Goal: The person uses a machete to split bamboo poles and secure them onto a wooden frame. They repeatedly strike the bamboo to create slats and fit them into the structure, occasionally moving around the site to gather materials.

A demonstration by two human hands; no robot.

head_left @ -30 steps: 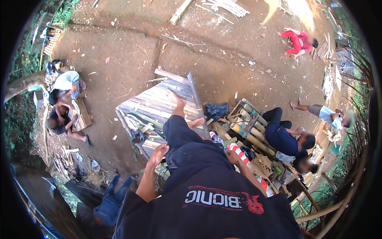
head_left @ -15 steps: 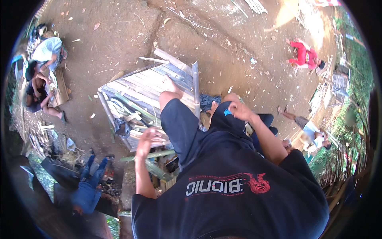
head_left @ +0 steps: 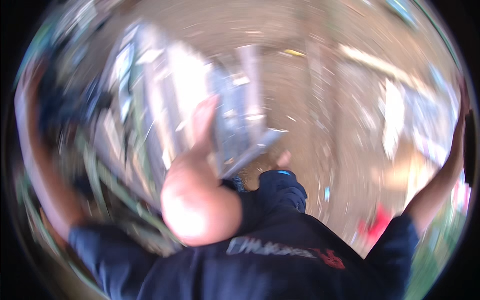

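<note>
Both my arms are spread wide and the picture is smeared by motion. At the far left rim my left hand [head_left: 36, 72] is a blur; its fingers cannot be made out, nor anything in them. My right hand [head_left: 463, 95] is at the far right rim, narrow and smeared, its fingers likewise unclear. Between my arms lies a platform of long slats [head_left: 155, 100], with my bare foot [head_left: 204, 112] on it and my knee bent. Neither hand is seen touching the platform.
A grey pole-like edge piece [head_left: 262, 145] borders the platform. Brown earth ground [head_left: 295, 110] with scattered bits lies to its right. Greenish poles [head_left: 117, 187] are under my left arm. A blurred red shape [head_left: 377, 222] shows near my right sleeve.
My hands have gone from near my knees out to the left and right rims. The whole view has swung and blurred; my bent knee and the slats now look larger.
</note>
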